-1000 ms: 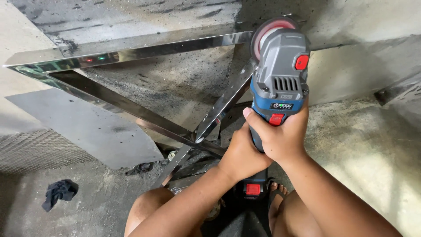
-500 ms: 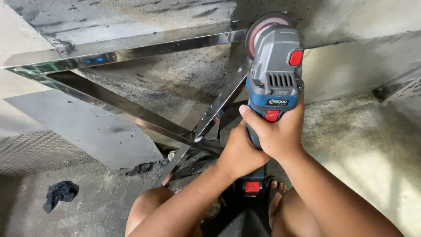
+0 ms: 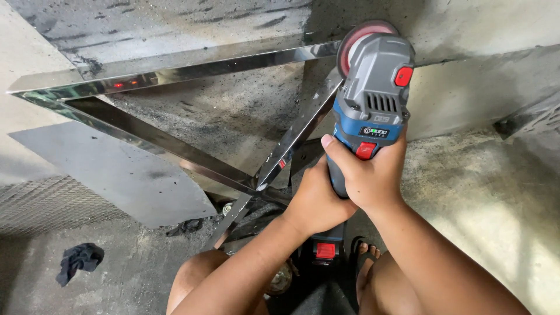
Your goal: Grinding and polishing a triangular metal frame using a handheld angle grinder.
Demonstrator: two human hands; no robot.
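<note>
Rough, soot-flecked concrete floor (image 3: 484, 204) lies under a mirror-polished steel frame (image 3: 175, 73) of flat bars. Both hands, left hand (image 3: 315, 201) and right hand (image 3: 370, 175), have fingers clamped on a blue-grey cordless angle grinder (image 3: 373, 99), its reddish disc (image 3: 350, 44) at the top bar's joint. Grinding looks underway; steady, even pressure seems needed.
</note>
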